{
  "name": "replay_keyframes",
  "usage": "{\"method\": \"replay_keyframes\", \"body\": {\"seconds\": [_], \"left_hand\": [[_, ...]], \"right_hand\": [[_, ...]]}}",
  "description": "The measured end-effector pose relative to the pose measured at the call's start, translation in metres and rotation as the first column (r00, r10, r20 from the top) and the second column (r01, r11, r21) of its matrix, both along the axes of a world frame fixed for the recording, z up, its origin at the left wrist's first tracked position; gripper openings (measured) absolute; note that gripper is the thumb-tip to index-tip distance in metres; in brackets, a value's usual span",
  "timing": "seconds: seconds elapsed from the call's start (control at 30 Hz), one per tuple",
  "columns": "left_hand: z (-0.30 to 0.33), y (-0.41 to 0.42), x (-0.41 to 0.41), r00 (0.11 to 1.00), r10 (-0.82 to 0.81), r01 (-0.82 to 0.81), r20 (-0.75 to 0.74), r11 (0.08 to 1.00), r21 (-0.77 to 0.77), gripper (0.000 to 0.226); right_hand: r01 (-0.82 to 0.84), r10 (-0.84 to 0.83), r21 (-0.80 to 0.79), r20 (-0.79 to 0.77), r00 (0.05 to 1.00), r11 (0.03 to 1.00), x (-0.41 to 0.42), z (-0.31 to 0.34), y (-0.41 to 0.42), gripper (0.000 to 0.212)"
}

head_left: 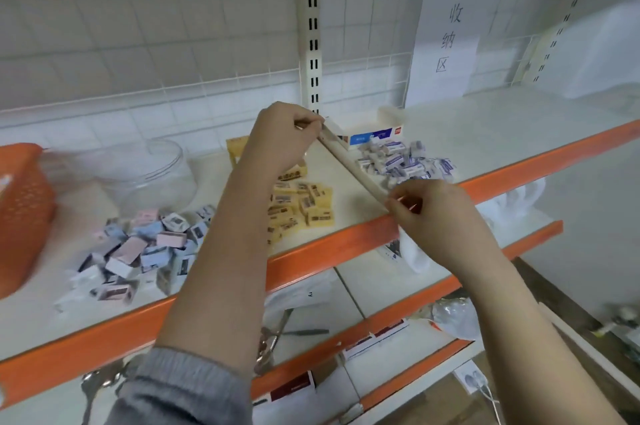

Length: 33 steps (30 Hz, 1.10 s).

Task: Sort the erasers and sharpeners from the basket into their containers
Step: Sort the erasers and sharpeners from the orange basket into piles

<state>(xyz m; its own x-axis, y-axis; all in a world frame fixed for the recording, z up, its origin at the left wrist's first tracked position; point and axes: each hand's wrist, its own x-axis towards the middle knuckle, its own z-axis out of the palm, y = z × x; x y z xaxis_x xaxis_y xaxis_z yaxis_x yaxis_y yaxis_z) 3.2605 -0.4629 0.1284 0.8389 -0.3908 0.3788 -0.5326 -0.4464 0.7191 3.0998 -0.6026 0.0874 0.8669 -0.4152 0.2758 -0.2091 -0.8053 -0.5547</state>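
Mid-frame, the left hand (284, 133) is pinching the far end of a cream strip (349, 161) with curled fingers; the right hand (429, 213) is pinching its near end.

there is a single view, from a wide-angle camera worn on the person's head. it looks forward and down over both forearms at an orange-edged shelf (346, 244), which runs tilted from lower left to upper right of the frame. the camera sits close: the left hand (284, 137) and right hand (433, 213) fill the centre. the white grid back wall (173, 26) fills the upper half, its lines bowed by the lens. lower shelves show at lower right.
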Motion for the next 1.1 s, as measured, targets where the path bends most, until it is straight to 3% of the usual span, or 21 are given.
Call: {"method": "replay_keyframes", "body": {"seconds": [0.33, 0.7, 0.93, 1.1], "left_hand": [[0.010, 0.245, 0.021, 0.980, 0.115, -0.136, 0.160, 0.982, 0.128, 0.018], [-0.001, 0.433, 0.032, 0.964, 0.263, -0.263, 0.033, 0.935, 0.236, 0.019], [-0.008, 0.484, 0.036, 0.914, 0.406, -0.399, 0.019, 0.888, 0.229, 0.021], [-0.012, 0.493, 0.037, 0.906, 0.421, -0.415, 0.036, 0.871, 0.262, 0.021]], "right_hand": [[-0.016, -0.002, 0.090, 0.200, 0.980, 0.996, 0.063, -0.008, 0.200, 0.011], [-0.113, 0.092, 0.121, 0.164, 0.982, 0.986, 0.107, 0.007, 0.359, 0.012], [-0.280, 0.280, -0.018, 0.127, 0.952, 0.960, 0.152, 0.027, 0.399, 0.012], [-0.496, 0.485, -0.215, -0.103, 0.868, 0.841, 0.221, 0.041, 0.418, 0.016]]}}
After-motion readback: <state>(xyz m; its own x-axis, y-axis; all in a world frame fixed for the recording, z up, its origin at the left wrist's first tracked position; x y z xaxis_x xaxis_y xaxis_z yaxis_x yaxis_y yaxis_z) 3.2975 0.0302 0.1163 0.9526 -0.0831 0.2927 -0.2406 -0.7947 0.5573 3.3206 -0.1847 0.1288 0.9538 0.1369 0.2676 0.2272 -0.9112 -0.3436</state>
